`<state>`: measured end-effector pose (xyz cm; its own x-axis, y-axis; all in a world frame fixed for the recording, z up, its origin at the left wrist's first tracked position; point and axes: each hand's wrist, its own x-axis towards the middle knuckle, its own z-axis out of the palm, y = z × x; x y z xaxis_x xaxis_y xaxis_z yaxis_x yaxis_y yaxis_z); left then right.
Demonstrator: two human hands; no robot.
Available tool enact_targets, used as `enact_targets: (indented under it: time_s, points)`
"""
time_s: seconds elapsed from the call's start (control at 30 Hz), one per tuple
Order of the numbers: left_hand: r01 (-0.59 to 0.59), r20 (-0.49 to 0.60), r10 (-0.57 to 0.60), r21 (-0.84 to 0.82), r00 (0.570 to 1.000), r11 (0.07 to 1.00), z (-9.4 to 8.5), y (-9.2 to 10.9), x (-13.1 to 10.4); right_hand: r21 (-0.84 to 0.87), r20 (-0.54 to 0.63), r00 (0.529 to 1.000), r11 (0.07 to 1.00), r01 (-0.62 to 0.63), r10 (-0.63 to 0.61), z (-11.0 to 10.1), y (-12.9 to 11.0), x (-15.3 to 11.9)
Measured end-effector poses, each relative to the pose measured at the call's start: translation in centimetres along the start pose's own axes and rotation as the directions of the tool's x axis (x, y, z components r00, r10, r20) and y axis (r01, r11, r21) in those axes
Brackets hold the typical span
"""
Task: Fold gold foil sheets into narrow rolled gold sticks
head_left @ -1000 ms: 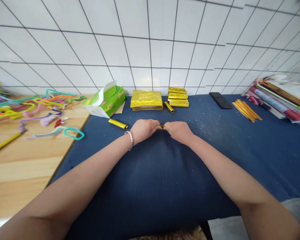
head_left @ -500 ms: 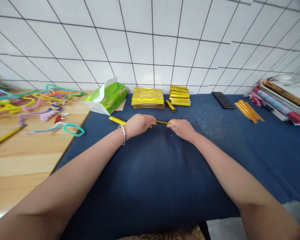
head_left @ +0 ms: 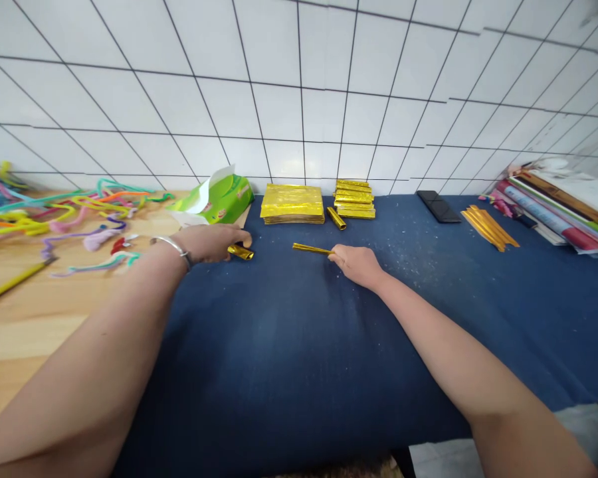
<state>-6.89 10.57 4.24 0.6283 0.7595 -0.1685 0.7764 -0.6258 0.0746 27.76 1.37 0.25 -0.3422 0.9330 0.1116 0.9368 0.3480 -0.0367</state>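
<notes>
My right hand (head_left: 356,264) is closed on one end of a thin folded strip of gold foil paper (head_left: 309,248), which points left just above the dark blue cloth (head_left: 299,345). My left hand (head_left: 212,243), with a bracelet at the wrist, is curled around a gold paper tube (head_left: 242,252) on the cloth. The hand hides the tube's left part. At the back stands a flat stack of gold paper sheets (head_left: 292,204). Right of it are a pile of folded gold strips (head_left: 353,199) and a loose gold tube (head_left: 336,218).
A green packet (head_left: 229,199) lies behind my left hand. Colourful pipe cleaners (head_left: 80,209) are spread on the wooden surface (head_left: 44,332) at left. To the right are a black phone (head_left: 438,206), orange-gold strips (head_left: 489,228) and stacked books (head_left: 563,209). A tiled wall (head_left: 274,106) rises behind.
My left hand has let go of the thin strip and moved left to the gold tube. My right hand still holds the strip, its left end now free.
</notes>
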Motion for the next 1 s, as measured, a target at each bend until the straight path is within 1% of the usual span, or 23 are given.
enact_targets:
  time_s: [0.03, 0.1, 0.13, 0.2, 0.27, 0.3, 0.33, 0.4, 0.43, 0.47, 0.53, 0.6, 0.7, 0.77, 0.83, 0.9, 0.93, 1.0]
  points:
    - [0.002, 0.028, -0.003, 0.038, 1.0, 0.999, 0.3, 0.1, 0.1, -0.004, 0.001, 1.0, 1.0, -0.002, 0.002, 0.0, 0.0, 0.0]
    - [-0.011, 0.073, 0.005, 0.092, 0.997, 0.996, 0.4, 1.0, 0.5, -0.016, -0.013, 1.0, 1.0, 0.002, -0.003, 0.0, -0.1, -0.2]
    - [-0.024, 0.059, 0.018, 0.098, 0.998, 0.995, 0.2, 1.7, 0.7, -0.023, -0.021, 1.0, 1.0, 0.015, -0.015, 0.0, -0.2, -0.3]
    - [-0.082, 0.011, 0.082, 0.077, 0.997, 0.994, -0.5, 3.2, 1.6, -0.041, -0.031, 0.998, 0.998, 0.053, -0.055, 0.0, -0.4, -0.5]
    - [-0.138, -0.079, 0.143, 0.074, 0.987, 0.988, -1.7, 5.1, 3.1, -0.06, -0.023, 0.995, 0.993, 0.1, -0.101, -0.1, -0.6, -0.6]
    - [-0.136, -0.139, 0.148, 0.095, 0.979, 0.986, -2.3, 6.1, 4.2, -0.065, -0.018, 0.993, 0.991, 0.118, -0.119, -0.1, -0.7, -0.7]
    - [-0.146, -0.174, 0.165, 0.121, 0.971, 0.982, -2.8, 7.2, 5.4, -0.066, -0.014, 0.992, 0.99, 0.127, -0.128, -0.1, -0.8, -0.7]
    - [-0.211, -0.221, 0.25, 0.185, 0.943, 0.96, -3.7, 9.5, 8.4, -0.059, -0.015, 0.991, 0.99, 0.129, -0.13, -0.2, -0.8, -0.8]
    - [-0.256, -0.225, 0.305, 0.224, 0.925, 0.94, -3.9, 10.7, 10.0, -0.053, -0.018, 0.992, 0.991, 0.127, -0.128, -0.2, -0.8, -0.8]
    - [-0.304, -0.202, 0.36, 0.262, 0.911, 0.916, -3.9, 11.8, 11.7, -0.047, -0.021, 0.992, 0.991, 0.125, -0.126, -0.3, -0.7, -0.8]
    - [-0.374, -0.161, 0.443, 0.332, 0.882, 0.866, -3.4, 13.6, 14.6, -0.038, -0.025, 0.992, 0.991, 0.126, -0.127, -0.3, -0.7, -0.8]
    - [-0.389, -0.118, 0.468, 0.404, 0.876, 0.828, -2.6, 14.8, 16.8, -0.033, -0.025, 0.992, 0.992, 0.123, -0.124, -0.4, -0.6, -0.8]
    - [-0.38, -0.111, 0.465, 0.428, 0.878, 0.82, -1.5, 15.4, 18.5, -0.024, -0.012, 0.992, 0.992, 0.125, -0.126, -0.6, -0.6, -0.8]
    - [-0.376, -0.122, 0.466, 0.432, 0.876, 0.82, -1.6, 15.2, 18.9, -0.014, -0.002, 0.992, 0.992, 0.126, -0.126, -0.8, -0.6, -0.7]
    - [-0.362, -0.155, 0.462, 0.428, 0.873, 0.828, -2.5, 15.1, 19.4, 0.003, -0.002, 0.992, 0.992, 0.13, -0.129, -0.8, -0.6, -0.7]
    - [-0.305, -0.223, 0.416, 0.403, 0.881, 0.863, -3.9, 15.1, 20.6, 0.022, -0.014, 0.99, 0.99, 0.138, -0.138, -0.9, -0.6, -0.8]
    - [-0.262, -0.25, 0.37, 0.378, 0.895, 0.888, -4.7, 15.1, 21.5, 0.028, -0.02, 0.99, 0.99, 0.14, -0.14, -0.8, -0.5, -0.8]
    - [-0.103, -0.314, 0.203, 0.307, 0.927, 0.946, -6.3, 15.5, 23.7, 0.031, -0.029, 0.991, 0.99, 0.135, -0.134, -0.7, -0.5, -0.8]
